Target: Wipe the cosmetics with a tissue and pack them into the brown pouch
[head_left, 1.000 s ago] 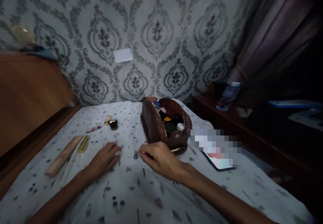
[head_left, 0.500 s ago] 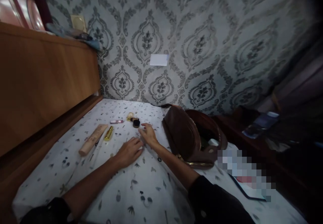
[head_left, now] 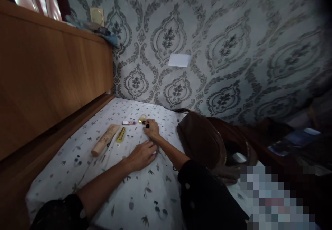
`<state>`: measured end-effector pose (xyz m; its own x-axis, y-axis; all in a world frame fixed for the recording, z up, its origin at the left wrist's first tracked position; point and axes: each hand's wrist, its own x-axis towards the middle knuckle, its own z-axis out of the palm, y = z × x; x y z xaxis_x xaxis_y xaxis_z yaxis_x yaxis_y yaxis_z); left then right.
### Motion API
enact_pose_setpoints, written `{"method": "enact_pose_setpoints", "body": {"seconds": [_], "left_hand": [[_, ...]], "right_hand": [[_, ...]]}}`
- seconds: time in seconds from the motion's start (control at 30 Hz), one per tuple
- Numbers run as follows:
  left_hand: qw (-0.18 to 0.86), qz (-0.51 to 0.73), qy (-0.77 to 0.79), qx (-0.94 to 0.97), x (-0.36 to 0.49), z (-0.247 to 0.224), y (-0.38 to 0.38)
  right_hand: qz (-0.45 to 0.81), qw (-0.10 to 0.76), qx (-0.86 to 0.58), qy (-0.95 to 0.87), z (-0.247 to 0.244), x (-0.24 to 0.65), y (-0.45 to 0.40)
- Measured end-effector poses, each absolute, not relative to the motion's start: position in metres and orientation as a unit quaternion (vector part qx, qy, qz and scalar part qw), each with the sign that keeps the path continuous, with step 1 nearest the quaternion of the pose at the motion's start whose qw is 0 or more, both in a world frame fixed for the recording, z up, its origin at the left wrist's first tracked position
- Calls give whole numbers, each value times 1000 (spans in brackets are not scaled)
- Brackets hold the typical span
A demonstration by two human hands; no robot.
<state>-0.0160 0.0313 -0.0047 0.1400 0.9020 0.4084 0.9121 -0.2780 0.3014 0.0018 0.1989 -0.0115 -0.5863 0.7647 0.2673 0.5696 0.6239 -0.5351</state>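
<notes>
My right hand has its fingers closed round a small round black jar, mostly hidden behind them. Just beyond it lie a little gold-and-black bottle and a pale rounded item. Nearer to me, my left hand rests palm down on the patterned sheet, its fingers slightly bent; whatever is under them is hidden. To the left of the hands lie a pink lip gloss tube, a gold bottle and a large beige squeeze tube. Thin brushes or sticks lie beside that tube.
A brown leather handbag stands open on the right, with a white item inside. A wooden cabinet borders the left side. Behind is a patterned wall with a white card. Blurred squares cover something at lower right.
My right hand has moved onto the black jar and closed on it. My left hand stays on the sheet. The view has shifted, so the scene sits further right, apart from the cabinet's left part.
</notes>
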Motion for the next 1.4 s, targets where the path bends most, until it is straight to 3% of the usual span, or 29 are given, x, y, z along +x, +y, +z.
{"method": "enact_pose_setpoints", "body": {"seconds": [0.5, 0.87, 1.1, 1.3, 1.4], "left_hand": [[-29, -317, -588, -744, -18, -7, 32], [-92, -529, -635, -555, -37, 3, 39], [-73, -610, -666, -423, -48, 16, 32], [-119, -457, -591, -654, -13, 22, 19], [-101, -423, -618, -654, -11, 18, 18]], "right_hand": [[263, 258, -366, -854, -1, 8, 193], [400, 447, -324, -731, 19, 29, 168], [567, 342, -272, -698, -3, 86, 103], [615, 290, -242, -692, -10, 118, 85], [602, 292, -235, -705, -6, 127, 83]]}}
